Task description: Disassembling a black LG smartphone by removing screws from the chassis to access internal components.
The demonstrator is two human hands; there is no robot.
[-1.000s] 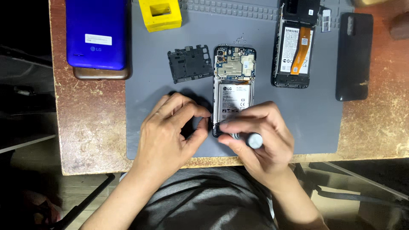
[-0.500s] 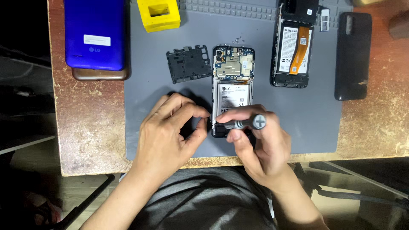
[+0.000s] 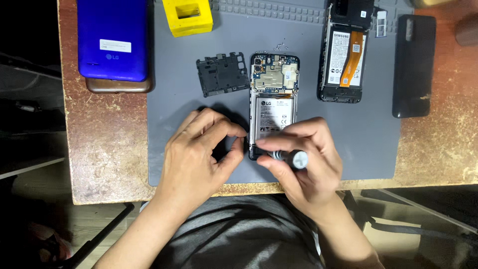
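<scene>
Cover plate [image 3: 222,73] already off the opened phone [image 3: 274,99] mid-frame, left hand [image 3: 199,154] pinching its edge, right hand [image 3: 303,159] gripping a screwdriver [image 3: 286,156] at bottom screws.

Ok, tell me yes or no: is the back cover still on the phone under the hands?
No: the opened phone shows its bare circuit board and battery, while the right hand holds a screwdriver at its lower end.

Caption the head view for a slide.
Left hand steadies an opened black phone on a grey mat; right hand works a silver-capped screwdriver at its lower end.
</scene>
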